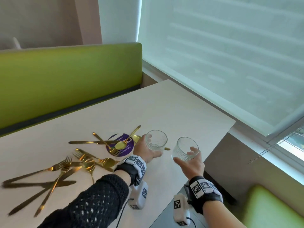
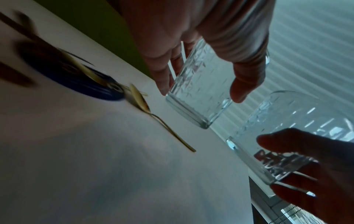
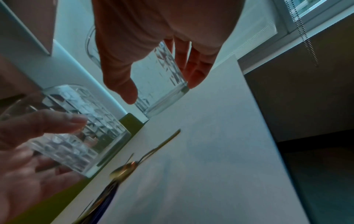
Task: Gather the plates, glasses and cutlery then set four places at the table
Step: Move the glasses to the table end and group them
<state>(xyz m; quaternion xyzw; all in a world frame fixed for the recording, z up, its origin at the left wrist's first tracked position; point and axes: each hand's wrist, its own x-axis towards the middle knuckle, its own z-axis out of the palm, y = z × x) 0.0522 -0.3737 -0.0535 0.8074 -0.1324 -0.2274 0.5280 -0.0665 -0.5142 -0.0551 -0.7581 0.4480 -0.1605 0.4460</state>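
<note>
Left hand [image 1: 144, 150] wrapped round one cut-pattern tumbler [image 1: 156, 141], right hand [image 1: 191, 163] gripping a second tumbler [image 1: 185, 149], both just above the worktop [image 1: 172, 109] beside the scattered gold cutlery [image 1: 79, 163]. Best lowered upright, bases flat, clear of the gold spoon [image 2: 153, 115], well apart toward separate places.

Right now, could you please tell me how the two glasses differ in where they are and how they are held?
The left glass is gripped by the left hand above the table, close to the gold cutlery; the right glass is gripped by the right hand nearer the table's edge. The left glass looks upright, the right one tilted. Both are clear, patterned, empty and off the table.
</note>
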